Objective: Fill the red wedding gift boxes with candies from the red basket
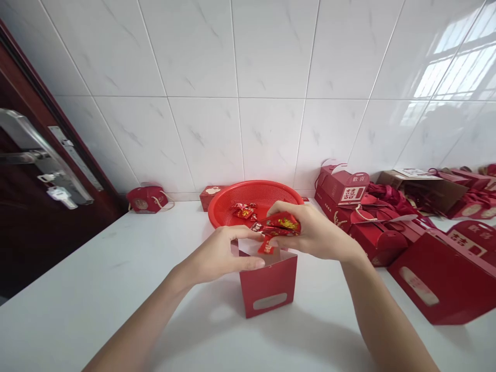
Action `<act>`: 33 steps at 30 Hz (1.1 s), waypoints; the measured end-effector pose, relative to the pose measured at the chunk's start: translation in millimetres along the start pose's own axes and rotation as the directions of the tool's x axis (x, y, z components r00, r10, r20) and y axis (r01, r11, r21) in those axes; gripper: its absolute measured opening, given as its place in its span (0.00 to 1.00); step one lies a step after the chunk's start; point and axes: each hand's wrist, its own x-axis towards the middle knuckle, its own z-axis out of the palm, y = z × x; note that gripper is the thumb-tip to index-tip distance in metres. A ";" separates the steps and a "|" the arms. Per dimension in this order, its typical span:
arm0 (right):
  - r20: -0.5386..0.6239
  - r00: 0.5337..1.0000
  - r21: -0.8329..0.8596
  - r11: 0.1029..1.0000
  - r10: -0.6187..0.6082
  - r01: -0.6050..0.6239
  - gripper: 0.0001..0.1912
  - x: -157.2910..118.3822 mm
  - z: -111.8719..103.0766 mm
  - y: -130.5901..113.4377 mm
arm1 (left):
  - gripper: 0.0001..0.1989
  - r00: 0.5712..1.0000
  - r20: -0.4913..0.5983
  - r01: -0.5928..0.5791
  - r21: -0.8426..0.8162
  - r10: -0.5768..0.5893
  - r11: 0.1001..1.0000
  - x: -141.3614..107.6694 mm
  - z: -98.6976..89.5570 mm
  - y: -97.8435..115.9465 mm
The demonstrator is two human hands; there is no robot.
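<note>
A red paper gift box point(269, 289) with its top open stands on the white table in front of me. My left hand point(220, 256) is at its left upper part, thumb along the near rim and fingers over the far side. Above the opening, my right hand point(313, 232) grips several shiny red wrapped candies point(281, 223). A small red packet point(266, 245) hangs below them, over the box's mouth. Just behind is a red plastic basket point(258, 190), with a few wrapped candies point(244, 210) lying in it.
To the right lie many red gift boxes point(349, 188) and an open cardboard box point(422, 190). One large red box point(445, 279) is nearer. A red box with a cord point(147, 200) stands back left, by the tiled wall point(201, 139). The door point(23, 206) has keys in it.
</note>
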 end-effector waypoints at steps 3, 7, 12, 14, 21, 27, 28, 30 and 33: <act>0.044 0.999 0.021 1.000 0.015 -0.016 0.07 2.1 2.2 1.7 | 0.22 1.000 0.009 0.030 0.002 -0.030 1.000 0.9 -1.9 -1.5; 0.010 1.000 0.111 0.993 0.024 -0.025 0.09 0.3 -0.2 0.4 | 0.25 0.999 -0.007 0.052 0.041 -0.052 0.998 2.5 -1.9 -5.2; 0.103 0.995 0.131 0.991 -0.011 -0.002 0.15 -0.4 -0.5 0.3 | 0.27 0.999 -0.010 0.048 0.062 -0.048 0.997 2.5 -2.0 -2.8; 0.087 0.996 0.106 0.994 0.008 -0.018 0.18 0.2 0.6 0.8 | 0.26 1.000 -0.003 0.024 0.061 -0.024 0.998 2.3 -2.8 -3.3; -0.181 0.982 0.283 0.959 0.056 -0.003 0.07 -2.0 2.5 -4.0 | 0.25 1.000 -0.013 0.005 0.063 -0.004 0.998 4.1 -2.9 -10.6; -0.151 0.987 0.397 0.912 -0.046 0.103 0.07 0.2 5.0 0.4 | 0.24 0.999 0.022 -0.032 0.056 0.031 0.998 6.1 -3.7 -10.2; -0.129 0.989 0.405 0.907 -0.066 0.113 0.08 1.0 5.9 1.3 | 0.25 0.998 0.039 -0.039 0.032 0.038 0.999 5.9 -3.7 -9.5; -0.065 0.994 0.397 0.912 -0.085 0.104 0.10 2.4 8.2 2.1 | 0.25 0.995 0.086 -0.046 -0.044 0.050 0.998 5.4 -3.4 -7.8; 0.024 0.993 0.309 0.945 -0.117 0.104 0.09 3.6 11.2 2.0 | 0.24 0.991 0.120 -0.054 -0.082 0.063 0.995 5.0 -3.6 -5.2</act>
